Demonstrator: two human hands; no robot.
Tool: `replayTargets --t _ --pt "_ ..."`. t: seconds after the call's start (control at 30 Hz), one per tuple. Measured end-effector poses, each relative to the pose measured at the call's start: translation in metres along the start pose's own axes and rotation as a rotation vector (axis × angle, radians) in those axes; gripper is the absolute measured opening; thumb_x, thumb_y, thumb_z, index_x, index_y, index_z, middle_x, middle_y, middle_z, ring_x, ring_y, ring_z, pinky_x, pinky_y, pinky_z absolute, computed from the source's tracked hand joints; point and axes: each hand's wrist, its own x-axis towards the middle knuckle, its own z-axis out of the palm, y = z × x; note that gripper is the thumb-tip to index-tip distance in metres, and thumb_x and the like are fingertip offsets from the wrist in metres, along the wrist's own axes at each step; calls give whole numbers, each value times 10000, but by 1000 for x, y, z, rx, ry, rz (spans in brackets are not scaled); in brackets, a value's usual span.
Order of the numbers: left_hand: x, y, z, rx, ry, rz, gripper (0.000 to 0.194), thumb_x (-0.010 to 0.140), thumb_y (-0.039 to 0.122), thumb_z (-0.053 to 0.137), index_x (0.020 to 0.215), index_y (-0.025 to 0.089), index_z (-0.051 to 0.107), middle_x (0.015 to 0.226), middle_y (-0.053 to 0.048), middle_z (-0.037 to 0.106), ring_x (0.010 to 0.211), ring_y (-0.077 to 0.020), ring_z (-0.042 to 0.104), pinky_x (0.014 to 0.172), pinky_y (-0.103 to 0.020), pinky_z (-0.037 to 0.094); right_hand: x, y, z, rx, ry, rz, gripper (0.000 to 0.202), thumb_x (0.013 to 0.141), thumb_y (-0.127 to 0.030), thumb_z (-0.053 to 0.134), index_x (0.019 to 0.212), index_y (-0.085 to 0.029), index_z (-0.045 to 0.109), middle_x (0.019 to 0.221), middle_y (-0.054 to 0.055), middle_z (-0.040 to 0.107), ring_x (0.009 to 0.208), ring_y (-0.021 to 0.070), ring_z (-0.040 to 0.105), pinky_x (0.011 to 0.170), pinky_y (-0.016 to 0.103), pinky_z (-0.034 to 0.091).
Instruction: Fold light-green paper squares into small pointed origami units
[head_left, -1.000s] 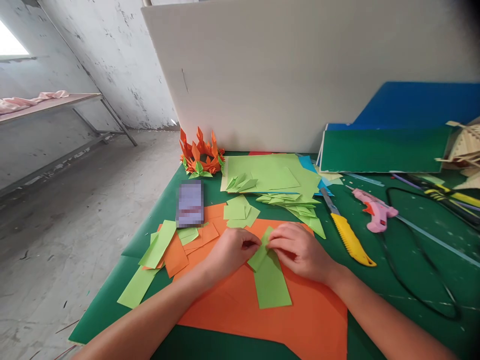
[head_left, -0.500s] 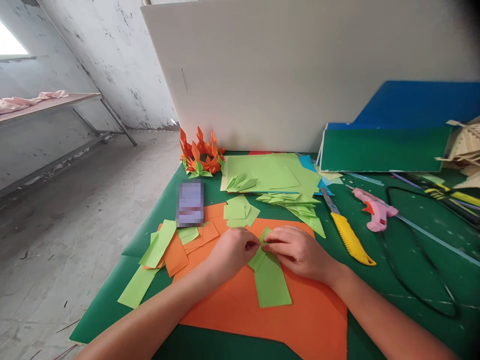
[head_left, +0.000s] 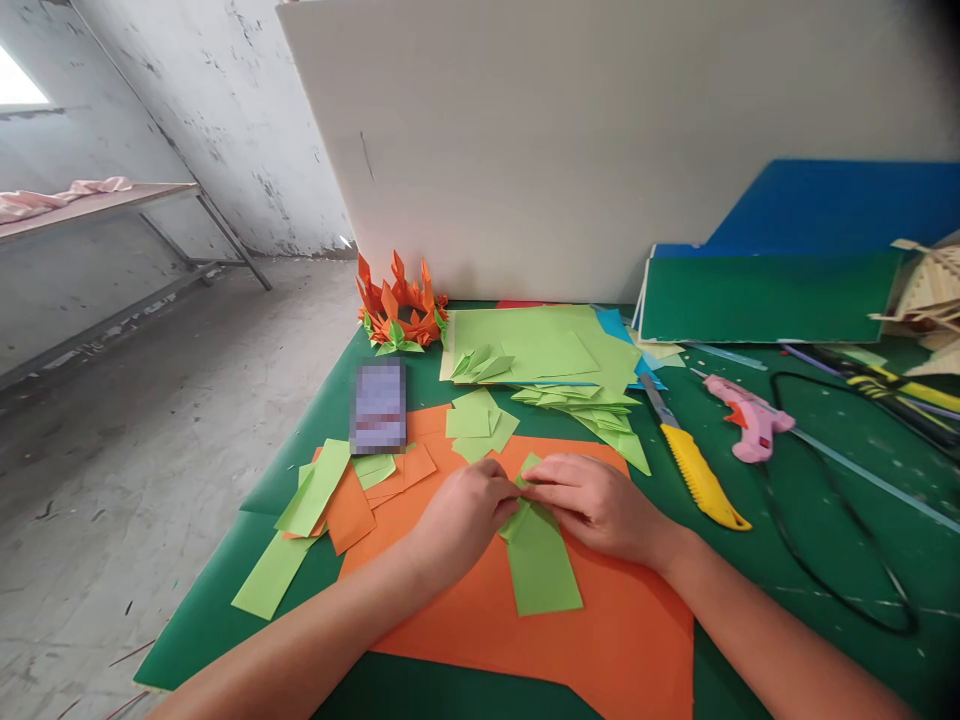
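Both my hands meet over a small folded green paper [head_left: 519,522] above the orange sheet [head_left: 465,620]. My left hand [head_left: 469,510] pinches its left side, thumb and forefinger together. From the right, my right hand [head_left: 585,500] grips the same piece, its fingertips touching those of the left; the fingers partly hide the folds. Just below the hands lies a green paper strip [head_left: 546,575]. Beyond them are loose green squares [head_left: 480,422] and a pile of folded green pieces [head_left: 585,400].
An orange folded-paper crown [head_left: 401,315] stands at the back left, behind a phone [head_left: 378,408]. Green and orange strips [head_left: 315,490] lie left. On the right are a yellow cutter [head_left: 701,480], a pink glue gun [head_left: 750,415] and its black cable [head_left: 795,570].
My left hand has turned slightly and shifted closer to the right fingertips on the folded green paper. My right hand has moved slightly left.
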Motion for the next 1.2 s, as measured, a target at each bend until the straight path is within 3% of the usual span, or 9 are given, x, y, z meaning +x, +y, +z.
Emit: replayTargets --t 0.17,0.37,0.57,0.8,1.0,1.1,1.2 --pt "-1 3 2 16 -3 -17 264 898 111 492 754 167 706 830 -42 614 666 -133 594 621 -224 427 0 0 1 -10 9 12 300 975 -202 432 1151 -242 671 1096 86 698 1013 220 645 880 389 557" --pt "-1 3 3 -37 12 10 315 895 103 469 619 154 613 956 -37 623 523 -50 481 531 -184 387 0 0 1 -25 -9 16 296 973 -192 430 1136 -233 674 1094 86 692 1019 220 635 874 387 549" --pt "0 -1 1 -17 -11 70 326 879 133 428 645 161 654 1003 -53 647 552 -74 487 591 -214 424 -3 4 -7 -114 3 -16 302 954 -171 419 1091 -230 682 1067 91 690 1029 227 616 881 409 519" --pt "1 0 -3 -4 -38 63 366 866 101 417 529 142 556 993 -35 612 497 -58 397 546 -250 348 1 -8 -3 -83 -91 -106 275 938 -164 436 1007 -208 698 791 68 636 778 199 536 706 360 437" --pt "2 -1 -2 3 -48 43 348 838 68 436 502 137 493 982 -24 612 488 -50 362 543 -243 329 6 -23 5 22 -141 -175 288 938 -173 426 1007 -215 702 749 49 629 719 185 489 673 349 386" --pt "2 -2 -2 16 -56 57 347 844 64 437 509 133 498 999 -24 617 484 -45 334 536 -237 320 4 -17 4 24 -109 -139 298 911 -164 432 1019 -223 704 735 50 615 723 190 495 664 344 376" --pt "2 -3 -1 41 -49 84 340 851 59 442 530 134 525 1012 -27 624 499 -47 352 547 -228 331 0 -3 -1 -47 -52 7 293 903 -156 437 967 -208 718 722 55 593 725 189 490 653 332 369"
